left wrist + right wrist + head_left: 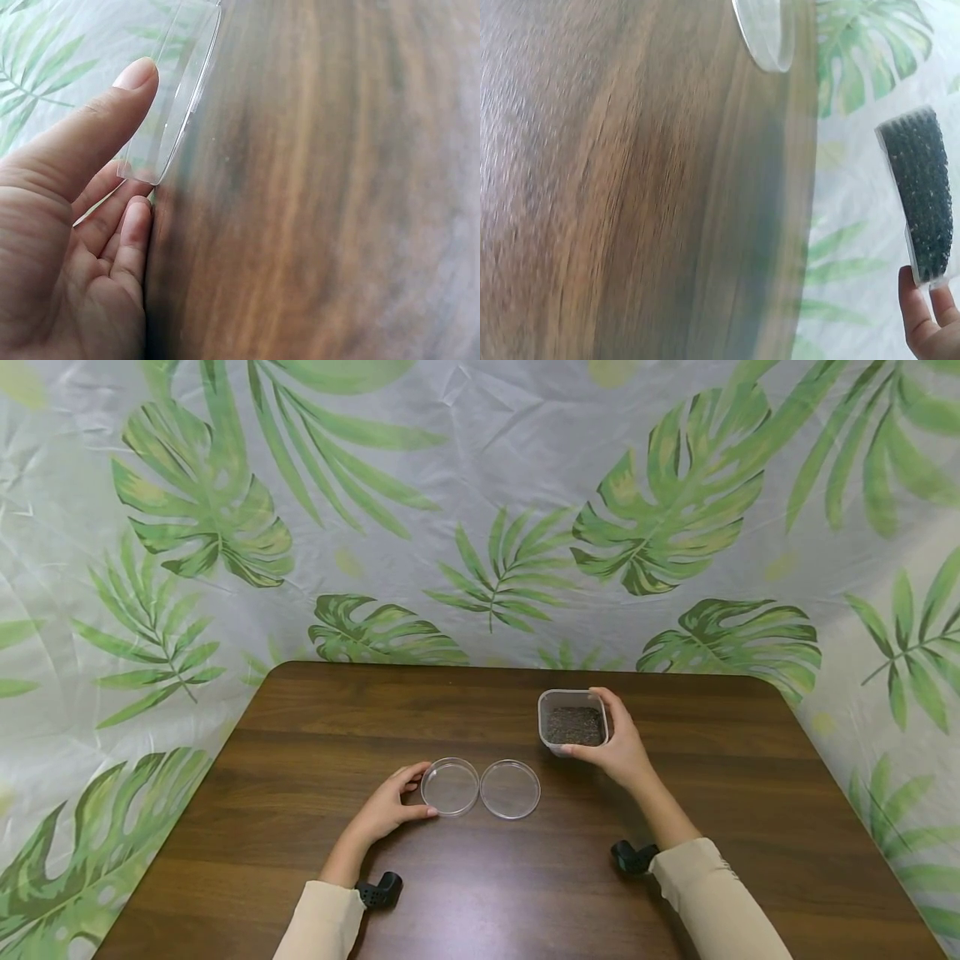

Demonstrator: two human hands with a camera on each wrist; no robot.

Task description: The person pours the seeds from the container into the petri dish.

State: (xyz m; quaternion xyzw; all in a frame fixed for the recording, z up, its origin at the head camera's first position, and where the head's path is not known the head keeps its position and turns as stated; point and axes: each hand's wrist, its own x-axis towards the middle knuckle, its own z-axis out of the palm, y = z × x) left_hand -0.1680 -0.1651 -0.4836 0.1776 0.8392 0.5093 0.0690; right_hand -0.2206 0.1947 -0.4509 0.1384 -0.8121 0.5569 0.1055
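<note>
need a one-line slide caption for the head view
Left hand holds a clear round dish beside a second dish; right hand holds a clear tub of dark granules above a wooden table.

Dish (450, 787) at left hand (382, 808) seen clear; second dish (510, 789) between hands likewise. Container (548, 699) in right hand (624, 748) clear; granules (574, 725) inside blackish-brown, flecked pale. Sleeves (720, 897) behind hands coloured cream, wrist devices (388, 891) black. Surface (375, 718) under hands streaked brown. Backdrop (510, 468) beyond hands silvery grey, printed with green leaves (213, 518).

The brown wood-grain table (300, 835) bears one clear dish (450, 788) and, beside it, a second dish (510, 791).
</note>
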